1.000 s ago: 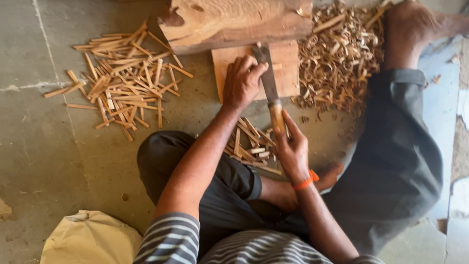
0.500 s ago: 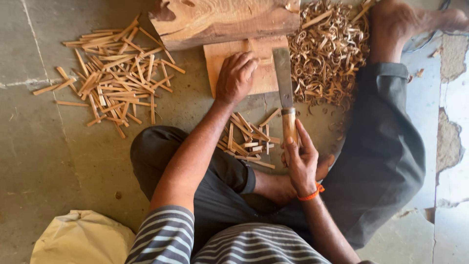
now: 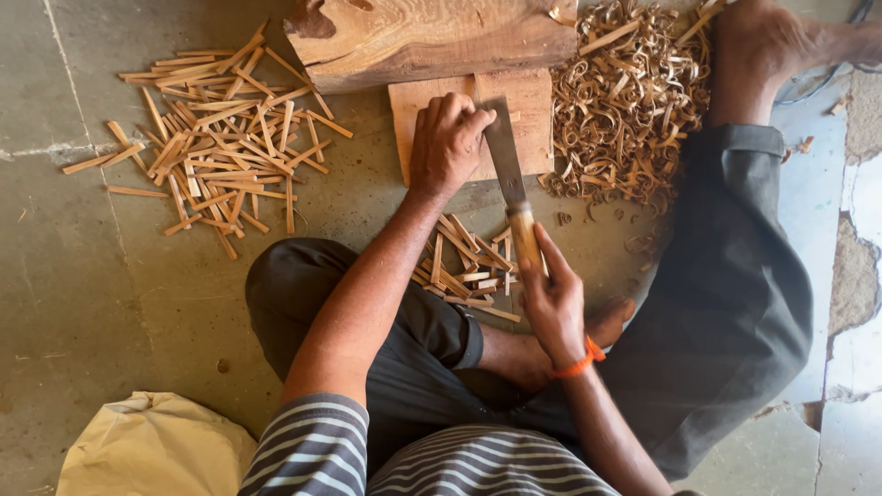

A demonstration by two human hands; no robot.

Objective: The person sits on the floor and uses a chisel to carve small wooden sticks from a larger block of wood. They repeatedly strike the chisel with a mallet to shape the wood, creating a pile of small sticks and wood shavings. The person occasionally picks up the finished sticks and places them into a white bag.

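Observation:
I sit cross-legged on the floor. My right hand grips the wooden handle of a broad-bladed knife, whose blade lies over a small flat wooden board. My left hand rests on that board with its fingers curled against the blade's left side, pinching something small that I cannot make out. A short pile of cut wooden sticks lies on the floor between my knees, just left of the knife handle.
A thick rough log lies across the far edge of the board. A large scatter of thin wooden sticks covers the floor at left. Curled wood shavings are heaped at right beside my foot. A pale cloth bag sits at lower left.
The knife blade swung back in against my left hand on the board, after standing apart from it half a second ago. My left hand stayed on the board.

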